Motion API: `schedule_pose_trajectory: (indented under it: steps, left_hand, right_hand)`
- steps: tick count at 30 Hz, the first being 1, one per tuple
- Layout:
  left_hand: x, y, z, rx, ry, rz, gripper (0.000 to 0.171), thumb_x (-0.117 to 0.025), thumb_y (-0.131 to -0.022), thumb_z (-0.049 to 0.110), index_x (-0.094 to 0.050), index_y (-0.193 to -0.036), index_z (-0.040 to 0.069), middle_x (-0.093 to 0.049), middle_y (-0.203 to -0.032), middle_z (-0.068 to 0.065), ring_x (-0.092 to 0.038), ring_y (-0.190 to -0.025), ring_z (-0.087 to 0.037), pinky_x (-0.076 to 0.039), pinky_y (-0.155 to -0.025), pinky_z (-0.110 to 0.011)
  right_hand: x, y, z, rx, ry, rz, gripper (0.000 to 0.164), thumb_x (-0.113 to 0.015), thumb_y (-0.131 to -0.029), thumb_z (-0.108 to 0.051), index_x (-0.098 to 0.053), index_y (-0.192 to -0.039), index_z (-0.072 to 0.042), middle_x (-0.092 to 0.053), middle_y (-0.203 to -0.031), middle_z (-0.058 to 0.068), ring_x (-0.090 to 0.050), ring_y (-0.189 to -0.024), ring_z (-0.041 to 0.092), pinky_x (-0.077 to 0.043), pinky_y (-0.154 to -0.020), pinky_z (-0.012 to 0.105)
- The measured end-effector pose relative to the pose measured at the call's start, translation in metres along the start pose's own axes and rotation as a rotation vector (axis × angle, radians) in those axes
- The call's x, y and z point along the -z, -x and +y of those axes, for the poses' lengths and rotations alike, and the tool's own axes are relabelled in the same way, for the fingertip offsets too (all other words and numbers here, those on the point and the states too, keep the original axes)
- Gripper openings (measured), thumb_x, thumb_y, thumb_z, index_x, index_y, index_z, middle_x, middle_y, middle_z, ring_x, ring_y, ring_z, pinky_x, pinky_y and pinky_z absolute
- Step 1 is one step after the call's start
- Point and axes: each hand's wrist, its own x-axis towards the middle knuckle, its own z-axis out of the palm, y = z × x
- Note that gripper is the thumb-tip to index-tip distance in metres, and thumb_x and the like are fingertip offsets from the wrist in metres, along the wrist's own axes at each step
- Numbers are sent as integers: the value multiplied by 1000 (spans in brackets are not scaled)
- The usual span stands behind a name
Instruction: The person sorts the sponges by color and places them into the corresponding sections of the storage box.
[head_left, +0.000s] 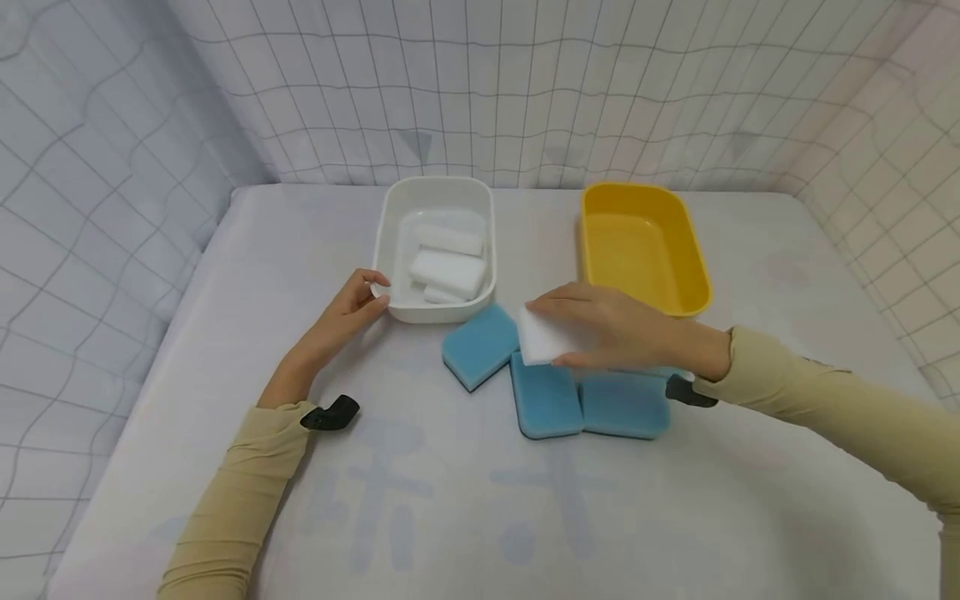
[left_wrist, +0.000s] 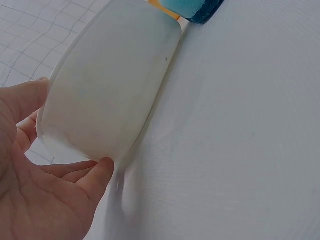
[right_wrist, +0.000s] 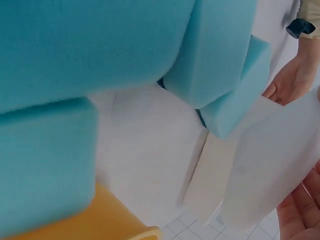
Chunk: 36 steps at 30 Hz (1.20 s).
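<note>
My left hand (head_left: 347,310) holds the front left corner of a white plastic tub (head_left: 431,315). In the left wrist view, thumb and fingers lie around the end of the tub (left_wrist: 107,85). Inside it are several white sponge blocks (head_left: 448,271). My right hand (head_left: 626,327) grips another white sponge block (head_left: 536,340) between thumb and fingers, held over a group of blue sponges. The right wrist view shows the white block (right_wrist: 267,162) against the fingers. One blue sponge (head_left: 480,343) lies by the tub, two more (head_left: 547,398) nearer the front; another is mostly hidden under my right hand.
A yellow tub (head_left: 645,258) with nothing in it stands at the back right, just behind my right hand. The blue sponges have dark undersides. White grid-patterned cloth (head_left: 525,92) hangs behind the table (head_left: 450,500) and at both sides.
</note>
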Motion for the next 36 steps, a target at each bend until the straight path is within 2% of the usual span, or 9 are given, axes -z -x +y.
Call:
schedule_pose_trajectory:
  steps: [4,8,13,22,30,36]
  left_hand:
    - [0,1,0,-3,0,0,21,-45,-99,25,-36,-118,24,-38,-86,-2,-38,-78,-11,-31,-71,-27]
    - [0,0,-1,-1,7,-8,21,-44,-99,26,-35,-119,24,-39,-91,-3,-39,-82,-14,-32,-73,-28]
    - [0,0,-1,3,9,-6,23,-44,-99,27,-35,-119,23,-41,-95,-5,-41,-86,-16,-32,-76,-28]
    - [0,1,1,-3,-2,-4,23,-44,-99,27,-35,-119,22,-37,-88,-4,-38,-79,-15,-31,-72,-29]
    - [0,2,1,-24,-12,10,20,-44,-99,24,-36,-118,22,-35,-82,-2,-36,-74,-14,-31,-69,-28]
    - [-1,3,1,-29,-6,10,21,-44,-99,24,-36,-119,21,-35,-82,-1,-36,-74,-12,-31,-69,-28]
  right_hand:
    - [0,-12,6,-13,-2,-1,63,-77,-77,-29,-53,-130,-5,-60,-125,11,-59,-109,23,-52,-90,35]
    - [0,-25,10,-58,-32,-41,63,-75,-79,-30,-51,-132,-6,-58,-128,11,-57,-112,24,-50,-93,37]
    - [-3,-43,14,-58,-46,-58,62,-73,-81,-27,-50,-133,-4,-57,-130,14,-56,-114,27,-48,-96,40]
    - [-9,-77,22,-37,-7,-15,61,-75,-79,-25,-53,-130,-1,-58,-128,18,-55,-117,32,-46,-100,43]
    - [-12,-100,25,-63,-32,-13,61,-74,-80,-25,-51,-131,-1,-56,-131,18,-54,-119,31,-45,-101,42]
    - [-19,-116,24,-84,-6,2,61,-73,-81,-25,-50,-133,-1,-55,-132,17,-54,-119,29,-45,-101,39]
